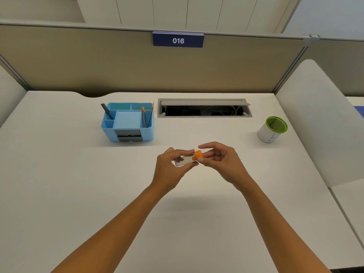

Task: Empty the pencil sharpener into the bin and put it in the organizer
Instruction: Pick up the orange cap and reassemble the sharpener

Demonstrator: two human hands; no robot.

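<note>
Both hands are raised above the middle of the white tabletop (59,174), meeting over one object. The pencil sharpener (187,159) is held between them, lying roughly level, clear of the surface. Its clear body holds a small dark clump, apparently shavings, near the left end.

The left hand (170,166) has its grip closed on the clear body, thumb below and fingers over the top, which steadies the container. The right hand (220,160) has thumb and forefinger pinched on the orange cap (197,155), remaining fingers spread clear. This arrangement suits pulling or twisting the cap off: one hand anchors, the other works the cap. The cap looks seated, or nearly so (a gap cannot be confirmed at this size).

The bin (272,129), a small white cup with a green rim, stands well apart to the right, near the tabletop's edge and open at the top. The organizer (128,123), a blue compartmented tray, stands well apart to the left rear. It already holds pencils (146,117) in its right compartment and a dark implement in a left one; the centre compartment appears covered by a pale blue panel.

Assessment: the task is at an early stage, nothing emptied. Opening the sharpener here, away from the bin, risks spilling shavings on the tabletop; carrying it over the bin first would be safer.
</note>
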